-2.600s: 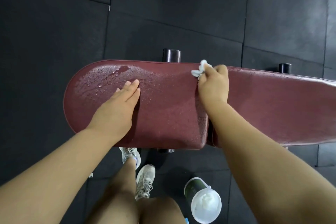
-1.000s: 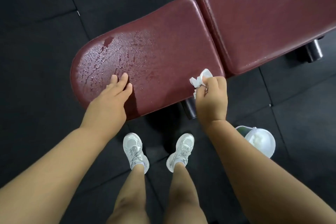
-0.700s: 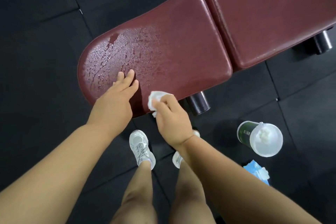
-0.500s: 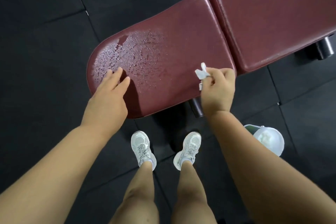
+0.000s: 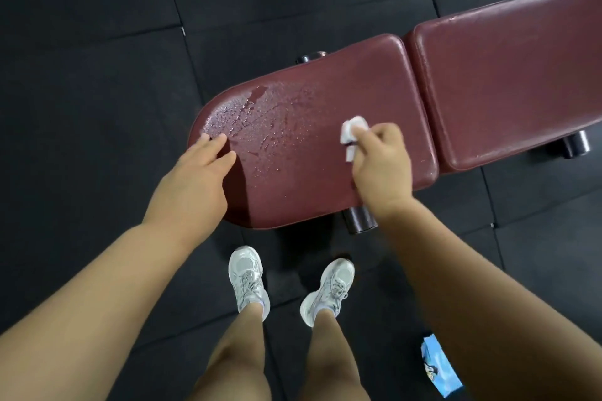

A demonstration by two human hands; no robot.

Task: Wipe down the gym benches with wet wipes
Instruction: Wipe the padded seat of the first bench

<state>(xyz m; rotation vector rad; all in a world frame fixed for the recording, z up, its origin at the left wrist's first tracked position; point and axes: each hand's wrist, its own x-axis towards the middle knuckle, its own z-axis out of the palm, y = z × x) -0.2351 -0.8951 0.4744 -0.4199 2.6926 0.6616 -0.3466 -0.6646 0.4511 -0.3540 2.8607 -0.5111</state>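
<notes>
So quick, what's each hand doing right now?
Left hand: open, straight fingers resting on the wet seat pad.
Right hand: closed, pinching a crumpled white wipe over the pad.

One head-worn wide-angle camera looked steeply down from standing height. It faced the bench (image 5: pixel 325 127) crossing the upper right of the picture, with the forearms entering from the bottom corners and the shoes (image 5: pixel 249 280) on the floor (image 5: pixel 81 75) directly beneath.

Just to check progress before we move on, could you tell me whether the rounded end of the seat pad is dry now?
No, the seat pad shows droplets beside the left hand.
</notes>
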